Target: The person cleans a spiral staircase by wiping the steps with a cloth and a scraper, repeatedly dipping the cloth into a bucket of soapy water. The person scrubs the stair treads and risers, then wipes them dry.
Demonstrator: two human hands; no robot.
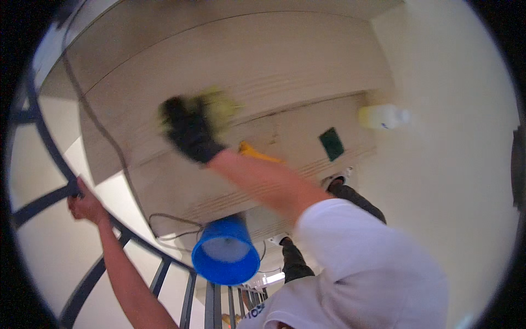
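My left hand [85, 204], bare, is closed around the dark metal stair railing [53, 154] at the left. My right hand [190, 129] wears a black glove and grips a yellow-green cloth or sponge [220, 107], blurred by motion, over the brown stair step [287, 53]. Below my right forearm lies an orange-yellow tool [257, 152], partly hidden, its kind unclear. A dark green scouring pad [331, 144] rests on the lower step to the right. Beside the wall, a translucent plastic bottle [382, 117] holds yellowish liquid.
A blue bucket [226, 263] with whitish contents stands near the railing, lower down. A dark cable or hose [104, 133] runs along the stairs' left edge and loops near the bucket. The pale wall [448, 164] bounds the right side. My feet are on lower steps.
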